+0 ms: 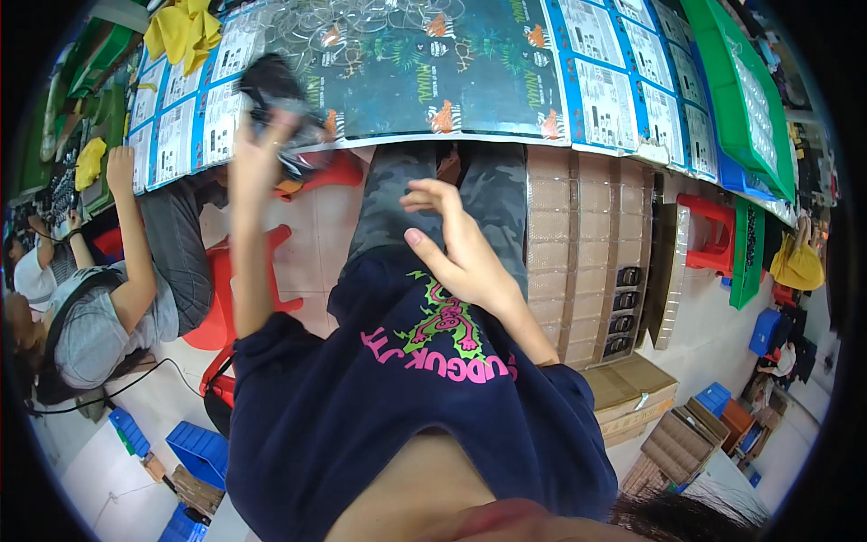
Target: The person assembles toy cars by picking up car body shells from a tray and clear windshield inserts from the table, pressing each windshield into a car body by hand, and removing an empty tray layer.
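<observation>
My left hand reaches over the table's front edge at the left, blurred by motion. Its fingers are closed on a dark, shiny bundle that looks partly see-through at its lower end; its exact kind is too smeared to tell. Above my lap hangs my right hand, fingers stretched and thumb apart, holding nothing. Clear, thin looped pieces lie heaped at the far side of the table, on a dark printed sheet with animal and leaf pictures.
A green tray with clear pieces stands at the table's right end. A compartmented carton, holding several black items, sits right of my legs. At the left is a seated co-worker near a red stool. Yellow cloth lies at the table's far left.
</observation>
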Demonstrator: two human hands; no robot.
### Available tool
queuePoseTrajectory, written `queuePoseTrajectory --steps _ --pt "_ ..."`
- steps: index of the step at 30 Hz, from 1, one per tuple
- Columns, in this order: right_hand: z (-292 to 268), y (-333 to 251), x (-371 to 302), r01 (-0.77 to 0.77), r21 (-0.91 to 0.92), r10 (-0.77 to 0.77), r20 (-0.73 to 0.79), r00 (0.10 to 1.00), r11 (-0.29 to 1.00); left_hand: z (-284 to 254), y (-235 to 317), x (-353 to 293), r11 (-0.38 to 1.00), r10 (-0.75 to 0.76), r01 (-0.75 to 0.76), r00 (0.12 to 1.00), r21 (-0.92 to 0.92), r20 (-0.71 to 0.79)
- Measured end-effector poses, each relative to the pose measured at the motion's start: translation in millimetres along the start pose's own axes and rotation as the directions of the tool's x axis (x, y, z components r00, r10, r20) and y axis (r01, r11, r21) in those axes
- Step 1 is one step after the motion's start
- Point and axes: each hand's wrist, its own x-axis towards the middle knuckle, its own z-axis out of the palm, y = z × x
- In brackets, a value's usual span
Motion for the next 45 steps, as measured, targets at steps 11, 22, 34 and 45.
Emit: queuePoseTrajectory --steps 11,22,34,45 --pt "-11.1 34.9 -11.1 0.015 -0.069 -0.013 0.019 1.000 0.997 -159.5 -97.2 184.1 0.216 0.083 0.096 0.990 0.972 -0.117" --pt "-75.6 161.9 -76.9 -0.290 -0.055 0.235 -0.448 0.862 0.956 212.8 92.8 91.8 0.300 0.504 -0.618 0.750 0.727 0.429" --pt "-260.0 329.6 -338.2 -0.892 -0.078 -0.077 -0.996 0.049 0.445 220.7 115.2 42.1 0.050 0.794 -0.885 0.316 0.463 0.519" --pt "-327.5 348.5 -345.6 -0.984 -0.129 0.204 -0.974 0.102 -0.123 230.4 84.3 -22.4 0.149 0.802 -0.988 0.146 0.043 0.579"
